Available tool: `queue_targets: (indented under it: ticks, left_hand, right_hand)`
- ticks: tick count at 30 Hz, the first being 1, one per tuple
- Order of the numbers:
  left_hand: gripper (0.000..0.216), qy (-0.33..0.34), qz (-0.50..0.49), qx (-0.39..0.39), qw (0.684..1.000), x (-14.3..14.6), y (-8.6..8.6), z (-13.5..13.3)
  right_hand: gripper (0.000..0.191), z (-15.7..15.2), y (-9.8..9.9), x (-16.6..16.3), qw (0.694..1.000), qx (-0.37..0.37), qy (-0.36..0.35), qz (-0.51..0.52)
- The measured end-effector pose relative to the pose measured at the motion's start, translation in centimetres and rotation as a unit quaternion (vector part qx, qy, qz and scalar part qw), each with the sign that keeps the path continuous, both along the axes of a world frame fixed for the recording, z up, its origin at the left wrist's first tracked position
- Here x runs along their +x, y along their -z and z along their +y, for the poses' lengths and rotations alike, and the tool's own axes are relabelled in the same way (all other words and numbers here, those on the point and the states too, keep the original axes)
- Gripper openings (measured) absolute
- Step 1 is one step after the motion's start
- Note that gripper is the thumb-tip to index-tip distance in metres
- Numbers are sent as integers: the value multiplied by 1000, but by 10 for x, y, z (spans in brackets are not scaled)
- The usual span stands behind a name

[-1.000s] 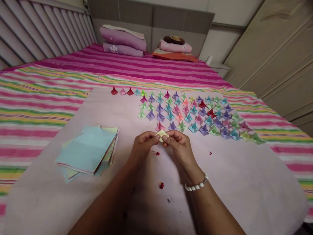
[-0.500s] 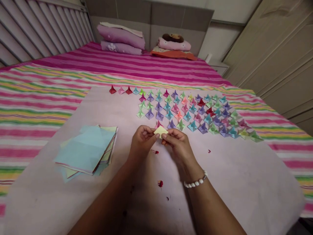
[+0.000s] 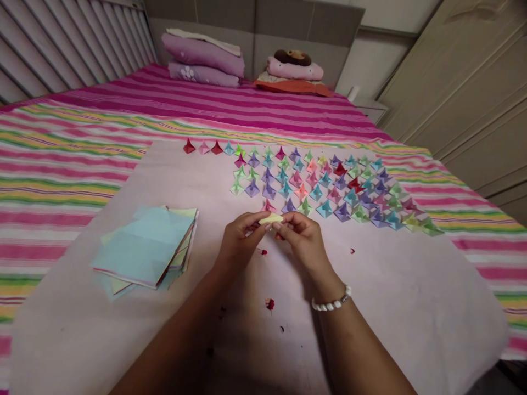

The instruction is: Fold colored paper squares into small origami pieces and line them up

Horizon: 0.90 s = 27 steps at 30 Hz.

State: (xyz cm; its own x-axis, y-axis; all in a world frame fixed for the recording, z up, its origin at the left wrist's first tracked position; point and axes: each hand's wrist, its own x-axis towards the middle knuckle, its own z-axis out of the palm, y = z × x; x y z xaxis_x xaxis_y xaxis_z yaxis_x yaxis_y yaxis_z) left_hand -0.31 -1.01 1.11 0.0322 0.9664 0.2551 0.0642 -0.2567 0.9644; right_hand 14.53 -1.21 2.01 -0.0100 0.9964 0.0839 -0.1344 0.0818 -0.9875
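Between my two hands is a small piece of folded pale yellow paper [image 3: 271, 219], held just above the white board. My left hand [image 3: 241, 238] pinches its left end with thumb and fingers. At its right end my right hand [image 3: 302, 236], with a white bead bracelet on the wrist, pinches it too. The paper shows as a narrow sliver, so its folds are hard to make out. Right behind it stands a pink folded paper piece [image 3: 268, 206]. Rows of small folded paper pieces in many colours, such as a purple one [image 3: 289, 206], spread behind and to the right.
A stack of square paper sheets [image 3: 144, 247], light blue on top, lies left of my hands. The white board [image 3: 391, 307] rests on a striped bed cover [image 3: 61, 192] and carries small red marks [image 3: 269, 304]. Folded bedding [image 3: 206, 60] is piled at the headboard.
The yellow paper has tilted from a visible triangle shape to a thin sliver. Both hands keep hold of it, and their fingers have shifted slightly. The view has moved a little.
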Motion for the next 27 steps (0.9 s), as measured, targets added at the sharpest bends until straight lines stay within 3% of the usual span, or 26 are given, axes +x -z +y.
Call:
queue_targets:
  ticks: [7, 13, 21, 27]
  left_hand:
    - [17, 4, 40, 21, 999, 0, -2, 0]
    - [14, 22, 9, 18, 1000, 2, 0, 0]
    - [12, -11, 46, 7, 999, 3, -2, -3]
    - [10, -25, 71, 18, 997, 4, 0, -3]
  right_hand:
    - [22, -2, -1, -1, 1000, 25, 9, -17]
    - [26, -1, 0, -2, 1000, 18, 21, -12]
    - [32, 0, 3, -1, 1000, 27, 3, -16]
    - [22, -1, -1, -1, 999, 37, -12, -10]
